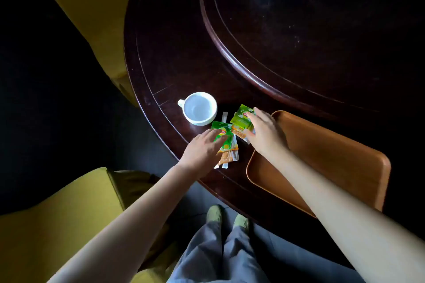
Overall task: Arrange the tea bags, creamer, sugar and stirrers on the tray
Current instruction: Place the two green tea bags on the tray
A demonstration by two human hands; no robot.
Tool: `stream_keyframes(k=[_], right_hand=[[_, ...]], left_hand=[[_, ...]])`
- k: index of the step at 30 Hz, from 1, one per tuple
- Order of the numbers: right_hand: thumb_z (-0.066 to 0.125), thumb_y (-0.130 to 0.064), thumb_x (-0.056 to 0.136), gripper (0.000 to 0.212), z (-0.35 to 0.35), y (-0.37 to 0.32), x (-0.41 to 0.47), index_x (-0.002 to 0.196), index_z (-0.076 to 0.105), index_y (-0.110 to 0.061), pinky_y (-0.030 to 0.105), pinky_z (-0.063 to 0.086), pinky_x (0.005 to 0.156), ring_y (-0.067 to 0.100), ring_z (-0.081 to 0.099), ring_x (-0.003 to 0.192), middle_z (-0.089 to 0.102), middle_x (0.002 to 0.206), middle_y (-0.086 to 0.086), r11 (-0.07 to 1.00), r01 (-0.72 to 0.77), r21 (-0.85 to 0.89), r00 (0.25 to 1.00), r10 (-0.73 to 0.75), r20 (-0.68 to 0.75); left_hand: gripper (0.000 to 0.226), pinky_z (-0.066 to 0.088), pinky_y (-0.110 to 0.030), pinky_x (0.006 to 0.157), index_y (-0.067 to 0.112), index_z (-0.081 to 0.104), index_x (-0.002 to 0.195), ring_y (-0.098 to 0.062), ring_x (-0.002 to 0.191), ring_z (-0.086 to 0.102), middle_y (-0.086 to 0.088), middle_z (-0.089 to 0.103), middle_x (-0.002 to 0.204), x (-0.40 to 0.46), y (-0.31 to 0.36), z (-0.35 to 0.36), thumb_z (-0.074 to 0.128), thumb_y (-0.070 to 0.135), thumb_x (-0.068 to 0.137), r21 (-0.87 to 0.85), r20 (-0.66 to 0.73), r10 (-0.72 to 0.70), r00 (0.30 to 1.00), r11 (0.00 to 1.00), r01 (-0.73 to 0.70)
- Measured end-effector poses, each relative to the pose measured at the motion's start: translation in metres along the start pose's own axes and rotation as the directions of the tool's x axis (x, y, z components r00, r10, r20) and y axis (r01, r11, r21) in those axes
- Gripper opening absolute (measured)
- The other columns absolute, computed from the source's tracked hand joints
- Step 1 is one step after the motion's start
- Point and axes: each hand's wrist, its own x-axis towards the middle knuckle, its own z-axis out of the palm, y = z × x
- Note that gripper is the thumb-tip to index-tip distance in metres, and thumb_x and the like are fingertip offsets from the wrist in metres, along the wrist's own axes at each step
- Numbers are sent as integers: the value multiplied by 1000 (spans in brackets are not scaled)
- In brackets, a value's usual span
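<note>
Both hands [202, 149] [266, 133] touch tea bags [241, 119] beside tray [333, 156]

1 head-worn camera looks steeply down, close over the dark table [174, 57] edge and forearms.

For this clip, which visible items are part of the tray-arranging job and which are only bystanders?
Part of the job:
- green tea bags, gripped by the right hand
- packet pile under the left hand
- white stick packet
- wooden tray, nothing on it yet

Just lying about:
- white cup
- yellow chairs
</note>
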Motion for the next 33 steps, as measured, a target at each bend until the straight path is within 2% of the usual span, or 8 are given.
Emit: stream_keyframes(k=[5,8,12,20,22,27,29,33], right_hand=[[58,-22,90,46,21,1,26,133,45,-13,39,38,106,26,39,134,46,144,9,986,46,-158,994,-30,102],[58,-20,89,39,22,1,26,127,51,-11,39,45,98,27,49,125,55,135,8,982,51,-181,997,-41,60],[55,-16,92,36,19,4,22,127,54,-11,38,48,93,25,54,122,58,133,7,978,97,-184,995,-98,7],[51,-6,91,26,5,-1,21,114,61,-8,40,54,73,37,66,91,70,102,17,965,55,-256,998,-55,6],[51,-7,91,25,-2,-1,19,113,62,-7,40,55,75,35,66,93,71,103,16,978,65,-199,994,-80,-68],[64,4,82,20,-26,4,-16,100,71,-1,36,58,68,32,72,84,76,95,15,985,165,52,872,-121,-475],[66,3,82,19,-31,17,-42,100,72,-1,34,58,73,28,73,86,76,97,15,986,141,89,851,-75,-519],[68,8,78,22,-25,54,-92,99,72,3,41,58,79,30,72,91,73,102,18,998,37,57,855,-2,-519]], left_hand=[[47,43,-44,100,15,46,134,-28,133,39,-13,43,144,12,-7,14,49,4,89,63,54,-4,999,998,1],[44,53,-45,84,16,49,131,-29,127,45,-9,48,141,10,-9,16,50,5,88,51,29,-26,999,998,25],[36,58,-48,72,11,58,122,-31,117,56,-11,60,130,6,-11,15,55,4,87,-13,-48,-9,999,1000,8],[13,62,-40,63,-1,73,85,-30,83,72,-15,76,91,3,-6,6,74,-3,72,-14,-223,79,972,996,-85],[12,61,-40,59,0,72,84,-30,80,72,-14,76,90,3,-3,2,74,-2,73,-43,-268,20,963,999,-32],[13,58,-33,77,4,72,95,-24,90,70,-10,74,100,-11,10,-6,65,7,84,-265,-449,-216,867,959,102],[15,56,-29,81,5,72,94,-20,92,69,-8,74,100,-20,23,-5,62,12,87,-297,-491,-211,845,953,65],[13,57,-28,76,7,72,93,-20,92,70,-7,74,101,-11,57,7,65,11,83,-251,-415,-38,909,965,-74]])
